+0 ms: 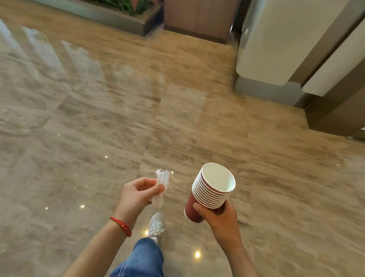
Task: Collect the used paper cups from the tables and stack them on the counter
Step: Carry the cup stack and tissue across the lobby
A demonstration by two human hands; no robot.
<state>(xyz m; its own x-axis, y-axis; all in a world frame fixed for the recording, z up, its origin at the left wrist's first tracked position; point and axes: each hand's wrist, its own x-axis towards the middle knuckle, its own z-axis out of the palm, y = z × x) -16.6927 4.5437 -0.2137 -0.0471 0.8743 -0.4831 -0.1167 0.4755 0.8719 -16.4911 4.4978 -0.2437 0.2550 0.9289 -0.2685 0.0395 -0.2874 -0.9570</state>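
From the head view, two bare hands are held out over a glossy tan floor. The right hand is closed around one nested stack of cups, gripped low on the stack with the thumb across its near side. The stack tilts, mouth up and toward the far right. About ten white rims show, one inside another, though the exact count is hard to tell; the outer walls are dark red and the top cup's inside is white.

Just left of it, apart from the cups, the left hand pinches one white crumpled paper between thumb and fingers. The paper's frayed end sticks up above the grip. One red string circles the left wrist.

Below and between the hands are one jeans leg and one white shoe on the floor. At the far left stands one planter with green and pink plants. At the far right stand white and brown wall panels.
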